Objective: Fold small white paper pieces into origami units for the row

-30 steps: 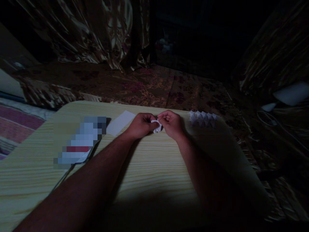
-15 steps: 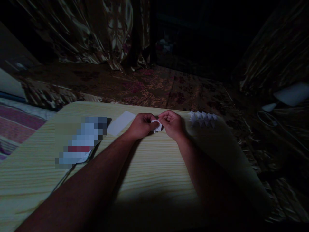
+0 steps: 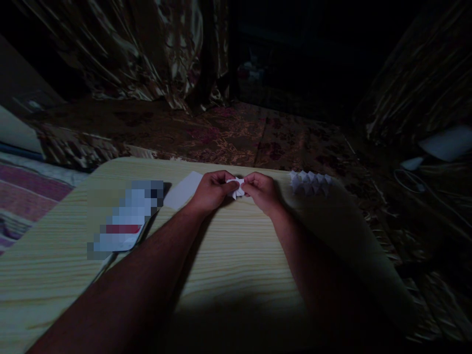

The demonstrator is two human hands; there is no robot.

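A small piece of folded white paper [image 3: 236, 187] is pinched between my two hands above the far middle of the table. My left hand [image 3: 215, 189] grips its left side, thumb on top. From the right, my right hand [image 3: 261, 191] holds the other side between thumb and fingers. Left of my left hand lies flat white paper [image 3: 181, 191], partly covered by that hand. Several folded white paper pieces [image 3: 310, 183] with pointed tips stand in rows to the right of my right hand. The fingers under the held paper are hidden.
On the left of the wood-grained table [image 3: 236, 265] lies a phone-like device [image 3: 127, 216], blurred by pixels, with a cable. Behind the table runs a patterned cloth-covered ledge [image 3: 221, 130] under curtains. A pale lamp [image 3: 446, 143] stands at the far right.
My right hand's raised fingers have come down, and its thumb now presses the folded paper. More of the paper shows between the thumbs. The view has shifted slightly.
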